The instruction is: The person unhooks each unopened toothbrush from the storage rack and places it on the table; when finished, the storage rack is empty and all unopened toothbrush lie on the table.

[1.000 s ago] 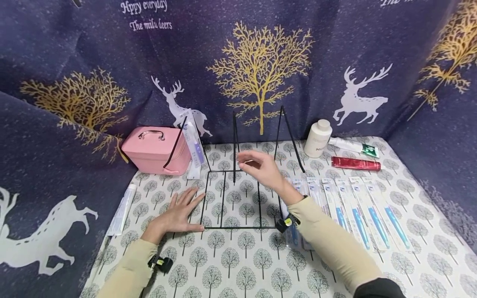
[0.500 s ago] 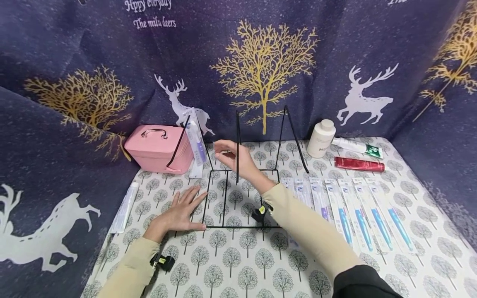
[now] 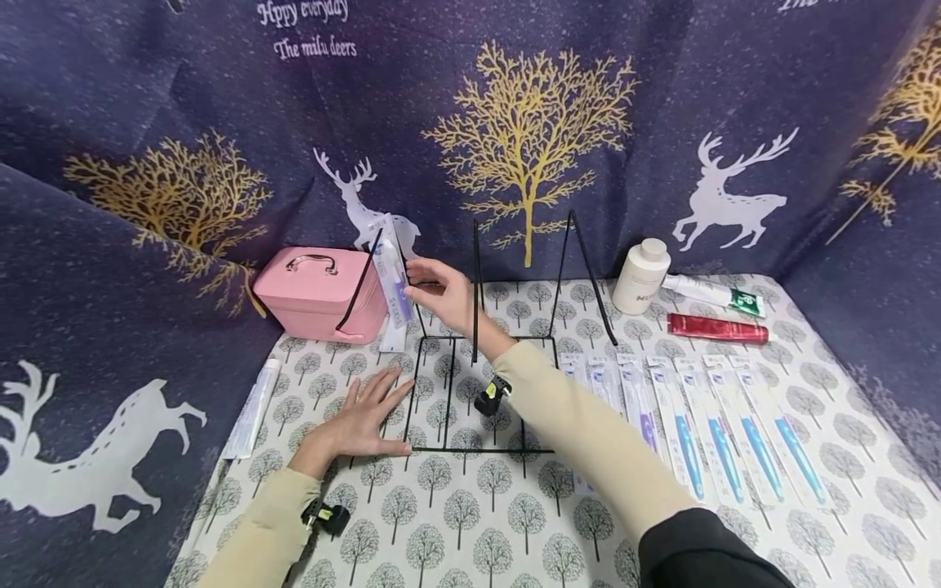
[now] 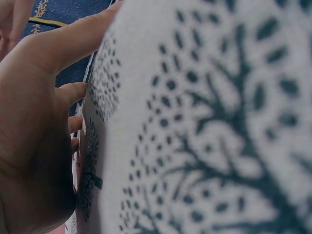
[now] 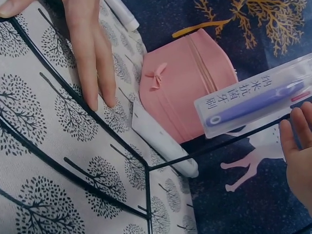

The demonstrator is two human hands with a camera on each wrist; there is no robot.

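Observation:
A black wire rack (image 3: pixel 463 450) stands mid-table. Against its left upright wires leans a packaged purple toothbrush (image 3: pixel 390 273), tilted, with Chinese print showing in the right wrist view. My right hand (image 3: pixel 444 298) is raised beside the package with its fingers slightly bent; whether they touch it I cannot tell. In the right wrist view, the fingertips (image 5: pixel 296 122) are close to the package's right part. My left hand (image 3: pixel 360 420) lies spread on the tablecloth at the rack's left side, its thumb by the front left corner. Below the package is a white tube (image 3: pixel 394 336).
A pink case (image 3: pixel 316 294) stands at the back left, a white tube (image 3: pixel 252 408) in front of it. On the right are a white bottle (image 3: pixel 641 278), a green-capped tube (image 3: pixel 713 296), a red tube (image 3: pixel 716 328) and a row of several packaged toothbrushes (image 3: pixel 687 441).
My right hand has moved left across the rack, from its middle to beside the leaning toothbrush package. My left hand has stayed in place.

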